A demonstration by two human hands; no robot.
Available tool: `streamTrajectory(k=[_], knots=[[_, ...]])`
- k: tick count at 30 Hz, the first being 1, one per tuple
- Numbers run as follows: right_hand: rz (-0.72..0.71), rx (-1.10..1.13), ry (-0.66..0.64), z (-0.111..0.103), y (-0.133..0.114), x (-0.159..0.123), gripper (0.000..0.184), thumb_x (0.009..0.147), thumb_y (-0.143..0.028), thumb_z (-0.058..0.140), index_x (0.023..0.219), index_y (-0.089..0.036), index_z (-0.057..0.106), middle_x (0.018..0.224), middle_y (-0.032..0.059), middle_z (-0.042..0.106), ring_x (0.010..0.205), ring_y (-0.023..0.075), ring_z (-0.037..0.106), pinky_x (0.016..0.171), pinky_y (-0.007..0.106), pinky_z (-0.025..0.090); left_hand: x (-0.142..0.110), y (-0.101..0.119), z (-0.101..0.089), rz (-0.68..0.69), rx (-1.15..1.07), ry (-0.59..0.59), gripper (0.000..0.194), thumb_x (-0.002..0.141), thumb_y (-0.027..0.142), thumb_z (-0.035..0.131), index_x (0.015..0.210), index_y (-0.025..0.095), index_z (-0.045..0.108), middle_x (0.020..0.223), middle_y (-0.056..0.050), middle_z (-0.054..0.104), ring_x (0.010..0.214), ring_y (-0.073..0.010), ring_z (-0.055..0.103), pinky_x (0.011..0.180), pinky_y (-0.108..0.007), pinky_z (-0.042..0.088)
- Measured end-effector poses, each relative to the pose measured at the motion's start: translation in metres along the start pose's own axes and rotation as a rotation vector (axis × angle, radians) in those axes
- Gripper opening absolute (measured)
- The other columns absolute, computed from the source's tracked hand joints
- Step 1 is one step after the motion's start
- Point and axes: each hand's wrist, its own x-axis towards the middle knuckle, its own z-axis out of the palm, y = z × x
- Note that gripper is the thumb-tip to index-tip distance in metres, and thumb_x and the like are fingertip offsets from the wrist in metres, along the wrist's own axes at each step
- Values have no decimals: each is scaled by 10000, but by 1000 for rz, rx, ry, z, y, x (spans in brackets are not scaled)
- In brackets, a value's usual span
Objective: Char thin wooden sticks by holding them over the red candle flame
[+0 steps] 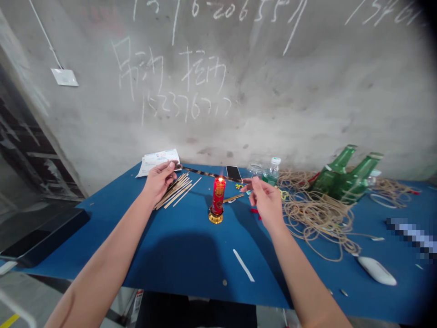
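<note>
A thin, wood-like strip (201,172) with dark, scorched-looking bands stretches between my two hands. My left hand (160,181) pinches its left end, and the fingers of my right hand (266,200) are closed at its right end. Just under the strip's right half, a lit red candle (217,197) stands upright on a gold base; its flame appears to touch or nearly touch the strip. Below my left hand lies a loose bundle of pale thin strips (177,192). Another strip (234,198) rests on the table behind the candle, towards my right hand.
On the blue table (112,218), tangled twine (314,214) and green glass bottles (362,177) occupy the right. A phone (233,173), papers (159,159) and a clear bottle (272,171) sit near the wall. A white mouse (377,271) lies front right, a black box (44,237) left.
</note>
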Motion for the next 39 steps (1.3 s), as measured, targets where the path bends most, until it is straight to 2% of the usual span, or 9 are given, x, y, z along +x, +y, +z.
streamTrajectory(k=[9, 15, 23, 31, 39], knots=[[-7, 1, 4, 0, 0, 0, 516, 925, -666, 638, 921, -183, 818, 934, 108, 791, 436, 77, 462, 420, 268, 360, 0, 1, -1, 2, 4, 12, 420, 700, 405, 944, 971, 117, 802, 940, -130, 767, 532, -39, 546, 387, -138, 313], [-14, 2, 5, 0, 0, 0, 492, 938, -641, 643, 852, -186, 811, 934, 106, 795, 441, 75, 471, 438, 268, 366, 1, 1, -3, 14, 7, 16, 407, 711, 400, 938, 965, 113, 800, 941, -129, 762, 519, -28, 526, 385, -134, 307], [-22, -6, 7, 0, 1, 0, 553, 923, -697, 617, 868, -182, 811, 957, 120, 798, 438, 84, 470, 423, 274, 371, 1, 2, -4, 20, 11, 28, 431, 689, 418, 946, 954, 116, 792, 931, -126, 758, 512, -30, 514, 379, -137, 301], [-17, -1, 11, 1, 0, 0, 540, 927, -688, 618, 933, -188, 822, 889, 103, 788, 436, 86, 470, 417, 270, 355, 3, 0, -7, 9, 1, 32, 432, 698, 410, 944, 981, 117, 799, 932, -119, 753, 519, -25, 510, 380, -124, 297], [-1, 38, 8, 1, -3, 0, 517, 930, -659, 639, 923, -177, 827, 930, 112, 795, 437, 76, 467, 410, 265, 336, 4, -1, -12, 15, 10, 31, 437, 704, 418, 940, 989, 119, 796, 933, -120, 751, 516, -24, 503, 381, -126, 292]])
